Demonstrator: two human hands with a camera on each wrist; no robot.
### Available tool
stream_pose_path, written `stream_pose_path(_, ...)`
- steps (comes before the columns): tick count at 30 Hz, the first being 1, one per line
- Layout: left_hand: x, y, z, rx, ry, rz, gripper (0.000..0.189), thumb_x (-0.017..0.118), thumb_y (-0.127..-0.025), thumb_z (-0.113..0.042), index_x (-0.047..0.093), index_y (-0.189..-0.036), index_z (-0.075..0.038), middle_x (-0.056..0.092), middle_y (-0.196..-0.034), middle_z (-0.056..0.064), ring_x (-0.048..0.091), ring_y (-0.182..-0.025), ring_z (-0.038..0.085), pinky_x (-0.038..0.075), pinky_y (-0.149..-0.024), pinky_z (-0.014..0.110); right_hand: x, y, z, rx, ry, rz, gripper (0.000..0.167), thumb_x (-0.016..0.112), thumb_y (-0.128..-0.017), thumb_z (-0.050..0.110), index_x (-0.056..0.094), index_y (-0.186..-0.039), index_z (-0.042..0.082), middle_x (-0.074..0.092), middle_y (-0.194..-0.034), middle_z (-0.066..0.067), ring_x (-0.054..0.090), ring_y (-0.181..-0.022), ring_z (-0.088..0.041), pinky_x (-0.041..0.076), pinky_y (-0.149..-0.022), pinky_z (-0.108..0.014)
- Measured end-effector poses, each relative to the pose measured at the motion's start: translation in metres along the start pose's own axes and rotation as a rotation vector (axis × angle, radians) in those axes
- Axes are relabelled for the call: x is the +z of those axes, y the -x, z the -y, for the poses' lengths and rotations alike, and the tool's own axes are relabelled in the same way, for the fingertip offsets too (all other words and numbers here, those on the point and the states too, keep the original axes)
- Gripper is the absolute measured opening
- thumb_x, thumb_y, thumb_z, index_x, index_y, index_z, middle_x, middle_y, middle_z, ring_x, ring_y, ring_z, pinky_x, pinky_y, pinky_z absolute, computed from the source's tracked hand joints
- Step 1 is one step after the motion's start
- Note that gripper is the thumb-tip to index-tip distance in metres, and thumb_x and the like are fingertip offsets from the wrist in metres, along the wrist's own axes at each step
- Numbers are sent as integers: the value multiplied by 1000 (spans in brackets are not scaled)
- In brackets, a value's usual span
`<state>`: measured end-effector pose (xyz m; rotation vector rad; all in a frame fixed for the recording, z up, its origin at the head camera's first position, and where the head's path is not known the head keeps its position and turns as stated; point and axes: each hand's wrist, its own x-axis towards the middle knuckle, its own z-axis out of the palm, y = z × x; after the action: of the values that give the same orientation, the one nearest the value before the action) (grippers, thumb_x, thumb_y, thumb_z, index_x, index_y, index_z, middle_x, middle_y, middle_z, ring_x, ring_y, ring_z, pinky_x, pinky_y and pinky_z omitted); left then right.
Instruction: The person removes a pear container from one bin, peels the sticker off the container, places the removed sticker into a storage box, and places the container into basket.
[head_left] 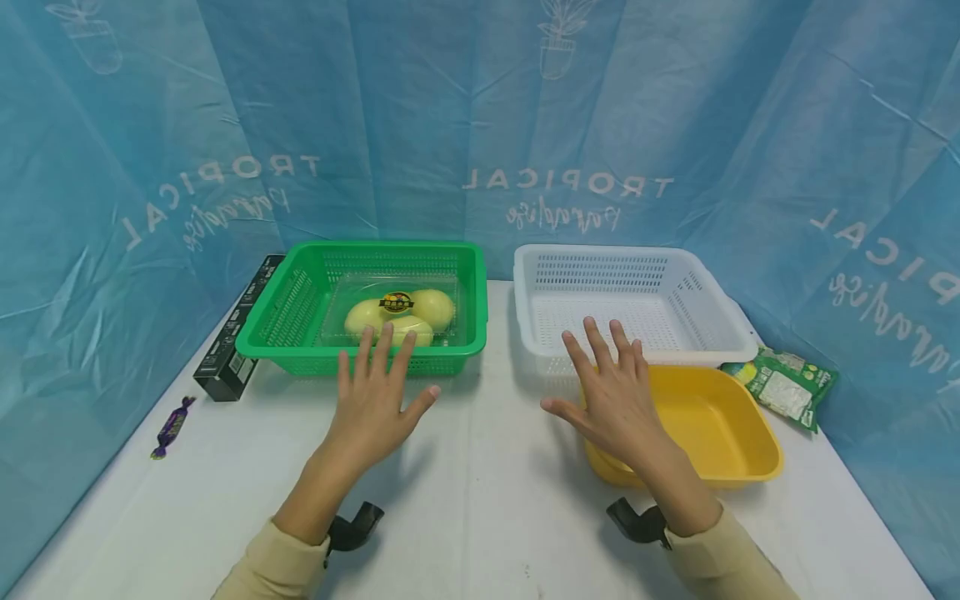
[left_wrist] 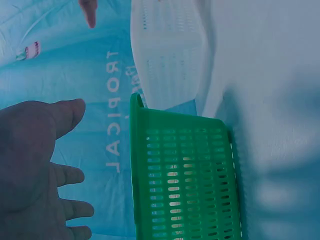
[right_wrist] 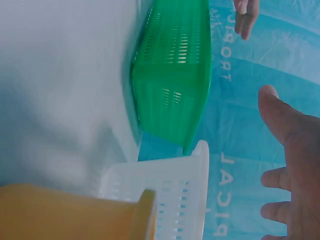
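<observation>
My left hand (head_left: 372,408) hovers palm down with its fingers spread, just in front of the green basket (head_left: 360,364) in the head view. Inside that basket lies a clear plastic box (head_left: 341,292) with a dark round label and several pale yellow-green fruits (head_left: 432,308). Fingers also spread, my right hand (head_left: 617,398) is held over the left part of the yellow basin (head_left: 701,417), its fingertips overlapping the front of the white basket (head_left: 600,321). Neither hand holds anything. The left wrist view shows the green basket's slotted side beyond the hand.
A long black box (head_left: 232,358) lies along the left of the green basket, with a purple wrapped candy (head_left: 172,427) in front of it. At the right, a green packet (head_left: 791,387) lies beside the yellow basin. A blue printed curtain (head_left: 420,125) encloses the white table (head_left: 465,517).
</observation>
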<state>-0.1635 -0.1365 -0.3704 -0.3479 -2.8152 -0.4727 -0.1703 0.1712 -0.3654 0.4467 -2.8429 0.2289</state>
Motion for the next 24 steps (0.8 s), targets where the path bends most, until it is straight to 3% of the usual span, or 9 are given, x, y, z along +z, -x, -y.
stream_pose_path(16, -5, -7, 17, -48, 47, -38, 75, 53, -92, -48, 21, -151, -13, 15, -156, 21, 7, -145, 42, 8, -111, 68, -4, -22, 18, -62, -94, 14, 87, 60, -82, 59, 25, -150, 18, 14, -159, -11, 8, -146, -37, 11, -114, -63)
stream_pose_path(24, -6, -10, 30, -64, 77, -123, 70, 55, -93, -43, 29, -147, -7, 23, -152, 24, 15, -143, 44, 13, -109, 69, -3, -31, 24, -66, -137, 1, 82, 61, -84, 57, 30, -148, 16, 20, -157, -11, 14, -144, -36, 20, -111, -62)
